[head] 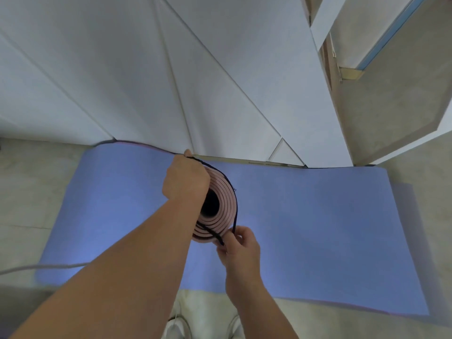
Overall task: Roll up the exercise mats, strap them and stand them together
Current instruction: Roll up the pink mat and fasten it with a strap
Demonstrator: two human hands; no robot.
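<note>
Rolled pink mat (227,204), upright mid-way on flat blue mat (318,216): left hand (186,179) clasps its far rim with black strap (209,232), right hand (238,243) pinches strap at near rim; best drawn snug and level.

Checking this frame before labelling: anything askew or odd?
Minor only. The thin black strap lies slack, one stretch crossing the spiral end of the rolled pink mat. The flat blue foam mat curls up at its far-left edge against the white wall.
</note>
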